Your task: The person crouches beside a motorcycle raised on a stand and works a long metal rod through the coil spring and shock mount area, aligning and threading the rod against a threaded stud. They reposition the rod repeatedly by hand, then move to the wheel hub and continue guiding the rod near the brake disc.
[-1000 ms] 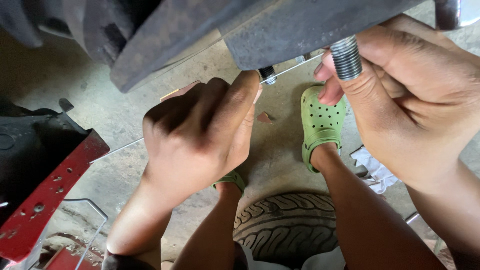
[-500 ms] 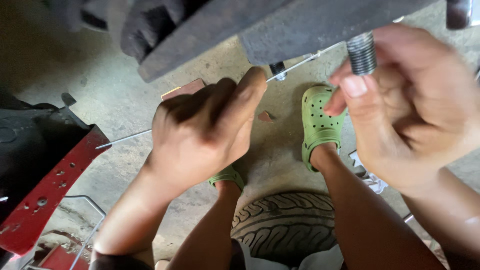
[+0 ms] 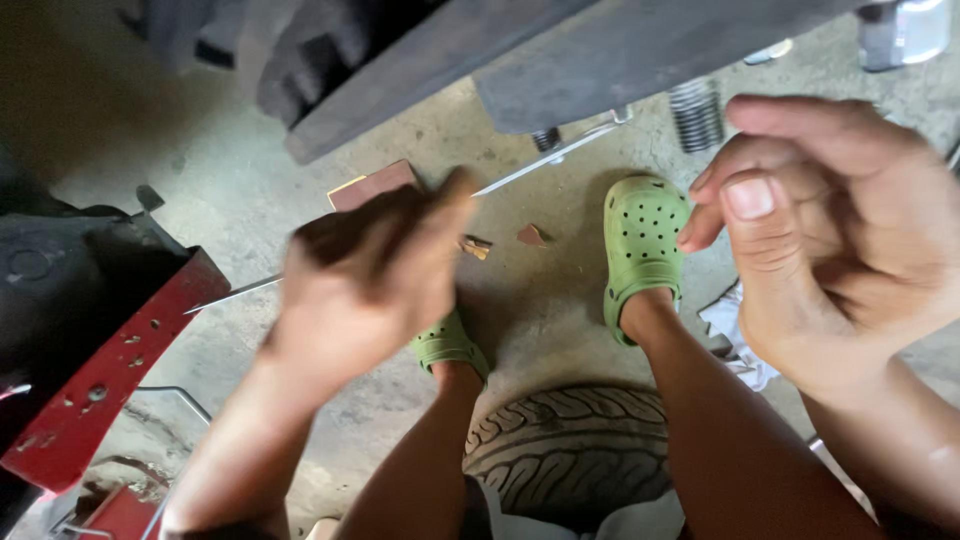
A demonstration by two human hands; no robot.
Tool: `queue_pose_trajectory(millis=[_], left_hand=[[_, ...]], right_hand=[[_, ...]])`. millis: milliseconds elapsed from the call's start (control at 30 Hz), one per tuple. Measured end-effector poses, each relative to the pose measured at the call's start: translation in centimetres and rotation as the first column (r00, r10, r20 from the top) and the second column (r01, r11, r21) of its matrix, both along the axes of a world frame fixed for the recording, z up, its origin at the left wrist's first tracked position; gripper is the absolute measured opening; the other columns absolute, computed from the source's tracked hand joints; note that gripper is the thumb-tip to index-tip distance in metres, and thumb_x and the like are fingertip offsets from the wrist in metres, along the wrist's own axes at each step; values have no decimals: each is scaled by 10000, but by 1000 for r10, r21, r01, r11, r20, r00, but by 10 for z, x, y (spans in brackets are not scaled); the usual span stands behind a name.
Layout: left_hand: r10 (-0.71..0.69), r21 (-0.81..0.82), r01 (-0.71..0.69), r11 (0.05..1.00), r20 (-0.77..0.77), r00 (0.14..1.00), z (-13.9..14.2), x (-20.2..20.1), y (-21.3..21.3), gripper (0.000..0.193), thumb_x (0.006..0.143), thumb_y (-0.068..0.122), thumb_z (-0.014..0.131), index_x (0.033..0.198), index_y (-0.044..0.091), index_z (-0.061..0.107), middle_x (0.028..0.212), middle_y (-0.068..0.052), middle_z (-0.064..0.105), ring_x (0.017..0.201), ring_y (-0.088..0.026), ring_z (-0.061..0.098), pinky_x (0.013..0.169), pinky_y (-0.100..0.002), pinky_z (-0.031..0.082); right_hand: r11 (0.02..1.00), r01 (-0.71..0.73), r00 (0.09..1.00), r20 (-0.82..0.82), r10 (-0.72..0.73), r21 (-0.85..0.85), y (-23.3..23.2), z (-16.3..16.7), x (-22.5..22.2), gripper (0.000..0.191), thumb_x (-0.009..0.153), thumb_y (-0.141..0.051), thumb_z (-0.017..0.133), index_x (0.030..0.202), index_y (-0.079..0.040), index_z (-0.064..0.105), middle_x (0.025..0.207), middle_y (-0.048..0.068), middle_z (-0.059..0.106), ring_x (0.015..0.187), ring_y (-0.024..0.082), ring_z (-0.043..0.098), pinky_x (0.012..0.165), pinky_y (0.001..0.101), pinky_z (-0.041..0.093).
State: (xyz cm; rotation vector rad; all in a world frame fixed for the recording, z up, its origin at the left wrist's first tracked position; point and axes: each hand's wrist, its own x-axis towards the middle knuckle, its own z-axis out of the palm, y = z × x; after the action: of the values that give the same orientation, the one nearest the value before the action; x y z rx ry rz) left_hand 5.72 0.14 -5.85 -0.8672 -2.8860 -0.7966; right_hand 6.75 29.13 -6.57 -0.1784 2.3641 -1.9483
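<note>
Flanking ribbed steel bolt (image 3: 696,113): two bare hands.

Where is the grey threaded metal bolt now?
In the head view, upper right, the grey threaded metal bolt hangs below the dark beam, just left of the right hand.

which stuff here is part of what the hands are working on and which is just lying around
In the work:
- left hand, blurred, by the thin metal rod
- right hand, fingers curled, apart from the threaded bolt
- dark metal part overhead

Lying about:
- tyre
- red metal bar
- brown card piece
- white rag
- small chips on the floor
</note>
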Motion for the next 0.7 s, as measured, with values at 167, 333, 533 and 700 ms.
queue_pose_trajectory(millis=[167, 333, 533, 700], left_hand=[[4, -179, 6, 984, 57, 998, -10, 27, -10, 304, 902, 29, 733, 1203, 51, 699, 766, -71, 654, 547, -193, 600, 475, -348, 455], [45, 18, -47, 999, 84, 995, -31, 51, -19, 252, 973, 6, 745, 1207, 9, 651, 841, -82, 653, 663, -244, 639, 570, -370, 484], [-2, 266, -30, 964, 119, 993, -32, 49, 4, 259, 989, 28, 738, 1224, 35, 629, 910, -77, 678, 727, -230, 657, 635, -345, 527], [8, 189, -17, 982, 52, 999, -28, 25, 24, 279, 1006, 113, 785, 1247, 72, 649, 883, -49, 662, 680, -160, 620, 579, -312, 481]], right_hand=[[997, -38, 998, 46, 34, 74, -9, 10, -7, 253, 1054, -6, 564, 1266, 128, 532, 944, 144, 658, 735, 134, 669, 650, 278, 607], [955, -152, 985, -45, 169, 253, -15, 22, -14, 184, 1014, 34, 619, 1173, 126, 611, 943, 189, 681, 781, 172, 708, 673, 298, 583], [944, -252, 962, -48, 268, 212, -24, 14, -16, 248, 969, -7, 663, 1184, 114, 636, 974, 170, 700, 842, 193, 715, 735, 295, 588], [952, -218, 960, -126, 249, 215, -11, 0, -11, 175, 989, -32, 638, 1098, 102, 658, 981, 188, 700, 770, 162, 721, 664, 282, 577]])
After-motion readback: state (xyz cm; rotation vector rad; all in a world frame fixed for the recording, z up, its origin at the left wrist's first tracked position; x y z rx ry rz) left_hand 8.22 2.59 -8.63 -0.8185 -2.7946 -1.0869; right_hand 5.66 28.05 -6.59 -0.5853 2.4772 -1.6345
